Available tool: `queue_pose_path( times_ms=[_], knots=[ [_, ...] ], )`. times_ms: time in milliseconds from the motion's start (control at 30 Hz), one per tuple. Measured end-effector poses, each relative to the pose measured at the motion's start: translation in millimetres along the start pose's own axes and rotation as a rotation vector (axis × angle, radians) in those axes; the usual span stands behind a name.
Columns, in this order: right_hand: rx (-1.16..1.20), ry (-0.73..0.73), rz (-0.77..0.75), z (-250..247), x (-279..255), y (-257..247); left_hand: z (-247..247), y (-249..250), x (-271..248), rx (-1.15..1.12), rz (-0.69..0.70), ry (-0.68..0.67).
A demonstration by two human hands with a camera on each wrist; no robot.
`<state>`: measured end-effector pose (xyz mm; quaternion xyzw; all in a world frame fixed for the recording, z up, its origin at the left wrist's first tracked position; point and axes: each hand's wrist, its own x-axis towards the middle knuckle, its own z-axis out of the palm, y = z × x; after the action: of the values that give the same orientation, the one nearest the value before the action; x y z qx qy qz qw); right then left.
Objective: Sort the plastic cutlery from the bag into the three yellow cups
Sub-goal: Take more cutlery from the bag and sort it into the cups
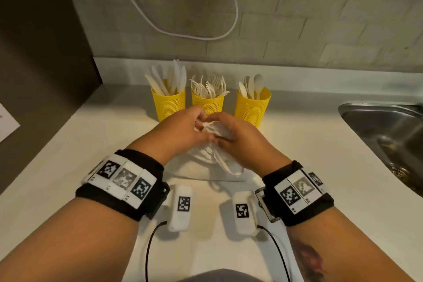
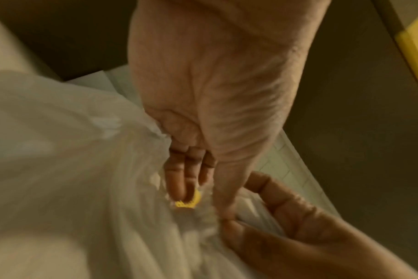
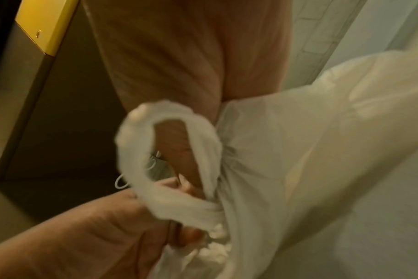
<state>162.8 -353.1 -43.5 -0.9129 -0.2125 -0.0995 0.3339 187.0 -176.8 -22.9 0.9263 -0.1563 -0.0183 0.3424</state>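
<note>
Three yellow mesh cups stand in a row at the back of the counter: the left cup holds knives, the middle cup forks, the right cup spoons. In front of them lies a thin white plastic bag with white cutlery showing through it. My left hand and right hand meet over the bag's gathered top, and both pinch it. In the right wrist view the bag's twisted handle loop runs round my right hand's fingers, and my left hand grips the knot. The bag's contents are mostly hidden.
A steel sink is sunk into the counter at the right. A dark cabinet side rises at the left, with a sheet of paper by it. A white cable hangs on the brick wall behind the cups.
</note>
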Motion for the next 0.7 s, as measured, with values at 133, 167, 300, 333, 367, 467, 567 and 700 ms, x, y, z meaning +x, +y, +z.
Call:
queue_pose_path(
  times_ms=[133,167,300,333,367,467,567,700],
  knots=[
    [0.0,0.065,0.017,-13,-7,18,-4,-29,-4,0.282,-0.093,-0.12],
    [0.022,0.08,0.059,-18,-10,22,-6,-33,-6,0.319,-0.115,-0.119],
    [0.212,0.142,0.13,-17,-8,18,0,-25,-8,0.083,-0.013,0.003],
    [0.294,0.13,0.133,-13,-6,14,4,-18,-7,0.008,0.017,0.005],
    [0.349,0.106,0.138,-9,-5,10,8,-13,-6,-0.023,0.038,-0.01],
    [0.294,0.046,0.17,-11,-4,10,12,-15,0,0.053,0.089,-0.017],
    [0.05,-0.027,0.212,-32,-5,25,1,-36,4,0.146,0.011,0.077],
    [-0.352,-0.151,0.304,-45,-10,45,-15,-60,4,0.259,-0.079,0.206]
  ],
)
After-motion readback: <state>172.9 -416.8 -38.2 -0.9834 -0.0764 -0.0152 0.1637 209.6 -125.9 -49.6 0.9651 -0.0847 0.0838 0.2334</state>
